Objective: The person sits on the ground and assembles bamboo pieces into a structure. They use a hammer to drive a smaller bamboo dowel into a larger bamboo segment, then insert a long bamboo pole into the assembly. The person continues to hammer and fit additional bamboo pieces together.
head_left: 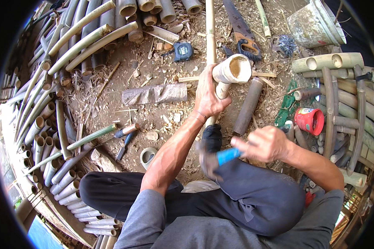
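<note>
My left hand (210, 93) is closed around a bamboo piece: a thick, pale short tube (232, 69), its open end facing up and to the right, with a thinner stub (222, 90) below it. A long bamboo pole (211, 33) runs from the top edge down behind this hand; whether the fingers grip it too is hidden. In my right hand (268, 144) is a hammer with a blue grip (228, 156). Its head (207, 161), blurred by motion, is over my bent leg, below the bamboo piece and apart from it.
On the chip-strewn ground lie a handsaw (243, 35), a tape measure (183, 51), a chisel (125, 146), a dark bamboo length (249, 106) and a red tub (309, 121). Stacked bamboo (70, 178) lines the left. A bucket (313, 25) and bamboo frame (328, 112) stand right.
</note>
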`<action>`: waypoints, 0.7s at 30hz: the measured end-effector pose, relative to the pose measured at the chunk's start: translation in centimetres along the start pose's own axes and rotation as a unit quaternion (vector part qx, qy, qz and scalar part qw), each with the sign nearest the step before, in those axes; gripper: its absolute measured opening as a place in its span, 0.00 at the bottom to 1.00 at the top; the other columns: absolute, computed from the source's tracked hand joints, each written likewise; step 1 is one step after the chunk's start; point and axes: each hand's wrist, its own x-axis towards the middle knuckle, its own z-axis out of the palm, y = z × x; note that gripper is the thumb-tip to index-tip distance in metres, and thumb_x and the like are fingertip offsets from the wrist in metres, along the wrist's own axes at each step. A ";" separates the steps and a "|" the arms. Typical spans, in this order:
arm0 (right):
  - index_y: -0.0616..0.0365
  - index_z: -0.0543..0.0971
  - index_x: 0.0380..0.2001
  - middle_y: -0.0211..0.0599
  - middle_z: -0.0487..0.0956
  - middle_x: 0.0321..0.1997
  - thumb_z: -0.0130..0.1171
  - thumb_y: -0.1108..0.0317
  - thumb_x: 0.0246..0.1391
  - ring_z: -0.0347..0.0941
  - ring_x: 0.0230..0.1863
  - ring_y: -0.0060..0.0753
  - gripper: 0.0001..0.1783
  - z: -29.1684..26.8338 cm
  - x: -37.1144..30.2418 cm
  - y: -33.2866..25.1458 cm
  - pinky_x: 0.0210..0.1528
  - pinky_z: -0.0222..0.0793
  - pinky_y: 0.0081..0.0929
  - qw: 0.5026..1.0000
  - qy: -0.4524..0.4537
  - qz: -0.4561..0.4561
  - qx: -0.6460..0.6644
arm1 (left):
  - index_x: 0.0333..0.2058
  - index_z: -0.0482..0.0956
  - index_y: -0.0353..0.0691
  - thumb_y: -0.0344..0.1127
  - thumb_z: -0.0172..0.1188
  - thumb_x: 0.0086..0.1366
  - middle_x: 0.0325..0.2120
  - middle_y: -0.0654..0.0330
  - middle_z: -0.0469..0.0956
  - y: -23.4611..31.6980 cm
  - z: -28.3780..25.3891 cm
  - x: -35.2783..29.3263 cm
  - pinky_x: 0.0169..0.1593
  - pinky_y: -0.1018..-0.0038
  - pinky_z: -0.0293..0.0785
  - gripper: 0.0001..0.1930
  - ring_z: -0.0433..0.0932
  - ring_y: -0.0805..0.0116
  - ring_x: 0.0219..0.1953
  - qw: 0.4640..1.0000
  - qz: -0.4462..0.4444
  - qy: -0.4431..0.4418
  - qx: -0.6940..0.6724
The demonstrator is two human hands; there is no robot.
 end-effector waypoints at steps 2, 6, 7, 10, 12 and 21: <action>0.48 0.77 0.56 0.22 0.58 0.18 0.59 0.53 0.58 0.61 0.15 0.17 0.25 0.3 -0.5 0.7 0.13 0.61 0.22 0.997 -0.012 -0.044 -0.055 | 0.62 0.56 0.34 0.36 0.67 0.37 0.54 0.38 0.67 0.1 0.1 0.5 0.64 0.54 0.62 0.50 0.66 0.38 0.58 1.000 0.010 -0.001 -0.011; 0.58 0.75 0.57 0.28 0.64 0.19 0.62 0.62 0.55 0.64 0.15 0.24 0.26 1.1 -0.7 2.7 0.14 0.64 0.27 0.984 0.058 0.148 -0.079 | 0.65 0.52 0.32 0.35 0.67 0.40 0.51 0.41 0.68 -0.2 0.1 0.2 0.58 0.57 0.67 0.52 0.70 0.42 0.53 0.997 0.055 0.014 0.046; 0.59 0.75 0.57 0.30 0.66 0.20 0.63 0.63 0.53 0.65 0.15 0.26 0.27 1.1 -0.4 1.6 0.15 0.65 0.28 0.986 0.077 0.147 -0.036 | 0.65 0.52 0.33 0.35 0.67 0.40 0.51 0.41 0.68 -0.2 -0.1 0.2 0.58 0.56 0.67 0.51 0.70 0.42 0.52 0.997 0.058 0.015 0.039; 0.53 0.78 0.55 0.22 0.59 0.18 0.62 0.57 0.53 0.62 0.15 0.19 0.26 0.3 0.3 -0.6 0.14 0.62 0.25 1.000 0.010 0.010 -0.004 | 0.63 0.55 0.33 0.35 0.66 0.39 0.53 0.39 0.66 0.2 0.0 0.2 0.62 0.54 0.64 0.49 0.67 0.40 0.57 1.000 0.023 0.009 0.011; 0.52 0.78 0.55 0.22 0.58 0.17 0.60 0.58 0.54 0.61 0.15 0.19 0.25 0.6 0.2 0.4 0.14 0.60 0.23 0.997 0.018 -0.043 -0.059 | 0.62 0.56 0.33 0.34 0.66 0.37 0.54 0.38 0.66 0.2 0.0 0.0 0.63 0.54 0.63 0.49 0.66 0.39 0.58 1.000 0.012 0.010 0.006; 0.51 0.78 0.55 0.23 0.60 0.18 0.62 0.53 0.55 0.64 0.16 0.20 0.26 0.4 0.3 -0.5 0.14 0.65 0.24 1.000 0.002 -0.006 -0.002 | 0.62 0.56 0.33 0.32 0.68 0.35 0.52 0.38 0.68 0.1 0.1 0.4 0.63 0.55 0.63 0.51 0.67 0.38 0.57 0.999 0.029 0.019 0.017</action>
